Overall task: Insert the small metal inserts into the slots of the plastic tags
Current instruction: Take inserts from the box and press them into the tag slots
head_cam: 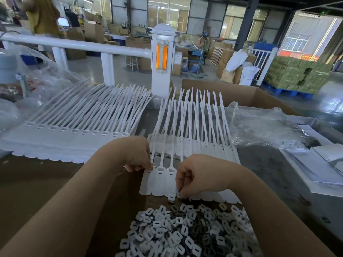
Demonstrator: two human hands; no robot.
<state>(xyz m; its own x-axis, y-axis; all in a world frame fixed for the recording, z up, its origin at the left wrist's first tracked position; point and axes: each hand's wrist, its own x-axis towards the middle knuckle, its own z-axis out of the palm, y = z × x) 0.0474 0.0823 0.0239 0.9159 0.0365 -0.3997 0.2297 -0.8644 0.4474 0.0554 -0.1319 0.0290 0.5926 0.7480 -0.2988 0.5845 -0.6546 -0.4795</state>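
A strip of white plastic tags [157,180] with long tails lies in front of me on the brown work surface. My left hand [135,156] pinches the top left corner of the leftmost tag, by its slot. My right hand [196,175] has its fingers curled and pinches a small insert at the strip's lower edge. One loose insert [171,197] lies just below the strip. A heap of small white and dark metal inserts [187,232] fills the near foreground.
More tag strips [74,138] are fanned out at the left and behind the hands [200,138]. Crumpled clear plastic bags [259,125] lie at the right and left. A white fence post [161,60] and an open cardboard box [241,95] stand beyond.
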